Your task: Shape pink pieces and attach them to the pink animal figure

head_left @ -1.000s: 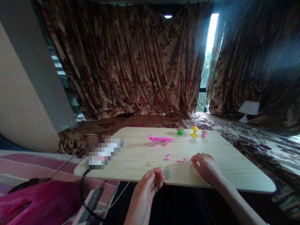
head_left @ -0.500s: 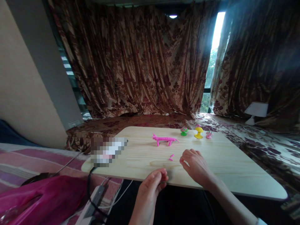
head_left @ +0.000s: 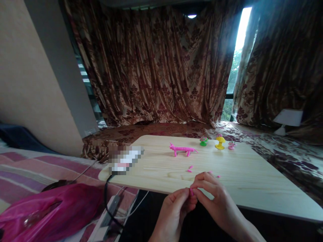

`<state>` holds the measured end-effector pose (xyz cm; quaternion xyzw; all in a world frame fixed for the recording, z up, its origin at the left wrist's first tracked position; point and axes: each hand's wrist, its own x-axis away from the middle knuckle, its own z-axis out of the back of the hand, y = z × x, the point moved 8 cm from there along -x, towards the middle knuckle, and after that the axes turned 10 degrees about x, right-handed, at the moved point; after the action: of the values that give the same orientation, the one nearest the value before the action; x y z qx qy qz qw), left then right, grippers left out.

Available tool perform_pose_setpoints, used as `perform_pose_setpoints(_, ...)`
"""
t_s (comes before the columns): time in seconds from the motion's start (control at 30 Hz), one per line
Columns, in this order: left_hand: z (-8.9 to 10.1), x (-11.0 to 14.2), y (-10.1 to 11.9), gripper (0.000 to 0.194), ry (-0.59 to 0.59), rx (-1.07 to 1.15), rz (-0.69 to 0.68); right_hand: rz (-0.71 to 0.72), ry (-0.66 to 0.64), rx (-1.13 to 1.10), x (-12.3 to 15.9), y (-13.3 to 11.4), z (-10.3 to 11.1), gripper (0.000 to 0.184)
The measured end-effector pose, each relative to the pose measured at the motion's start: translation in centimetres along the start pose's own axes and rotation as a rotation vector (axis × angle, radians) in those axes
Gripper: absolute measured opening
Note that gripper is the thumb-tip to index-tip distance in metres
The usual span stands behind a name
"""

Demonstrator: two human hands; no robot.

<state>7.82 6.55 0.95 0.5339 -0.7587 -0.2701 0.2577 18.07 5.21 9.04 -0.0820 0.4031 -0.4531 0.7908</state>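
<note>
My left hand (head_left: 176,206) and my right hand (head_left: 213,198) meet at the near edge of a light wooden table (head_left: 252,174), fingertips pinched together on a small pink clay piece (head_left: 191,192). Loose pink clay bits (head_left: 189,168) lie on the table just beyond my hands. Farther back stands a pink clay animal (head_left: 183,149). To its right are a green clay figure (head_left: 203,141), a yellow clay figure (head_left: 220,142) and a small pink clay figure (head_left: 231,146).
A blurred-out object (head_left: 125,159) lies on the table's left end with a black cable (head_left: 108,205) hanging from it. A pink bag (head_left: 50,211) lies at lower left on striped bedding. Patterned curtains (head_left: 156,67) hang behind; a white lamp (head_left: 286,119) sits at right.
My right hand has come off the table toward my left hand, and both now pinch a pink piece at the table's near edge. The camera has shifted left.
</note>
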Motion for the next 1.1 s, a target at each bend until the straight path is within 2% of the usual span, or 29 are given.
perform_pose_setpoints(0.17,0.0,-0.1,0.2,0.019,-0.015,-0.013,-0.039,0.034,-0.071,-0.003,0.7,-0.7,-0.6,0.016)
perform_pose_setpoints(0.33,0.4,-0.3,-0.4,0.021,-0.02,-0.03,-0.005,0.027,0.046,-0.012,1.3,-0.4,-0.6,0.017)
perform_pose_setpoints(0.5,1.0,-0.9,-0.9,0.025,-0.002,-0.141,-0.015,-0.019,0.098,-0.025,1.7,0.4,-0.5,0.014)
perform_pose_setpoints(0.63,1.6,-1.0,-0.7,0.024,0.028,-0.226,-0.064,-0.013,0.124,0.082,1.8,0.4,-0.4,0.014)
perform_pose_setpoints(0.8,1.8,-0.9,-0.2,0.022,0.018,-0.293,-0.116,0.029,0.098,0.229,1.7,-0.5,-0.7,0.017)
perform_pose_setpoints(0.9,1.7,-0.9,-0.1,0.019,0.027,-0.198,-0.113,0.031,0.069,0.134,1.7,-0.7,-0.9,0.019)
perform_pose_setpoints(1.0,1.3,-0.8,-0.2,0.016,0.044,-0.082,-0.077,-0.037,0.086,-0.006,1.7,0.1,-0.9,0.016)
perform_pose_setpoints(1.1,0.6,-0.6,-0.1,0.015,0.031,-0.062,-0.06,-0.109,0.129,-0.068,1.6,0.8,-0.7,0.012)
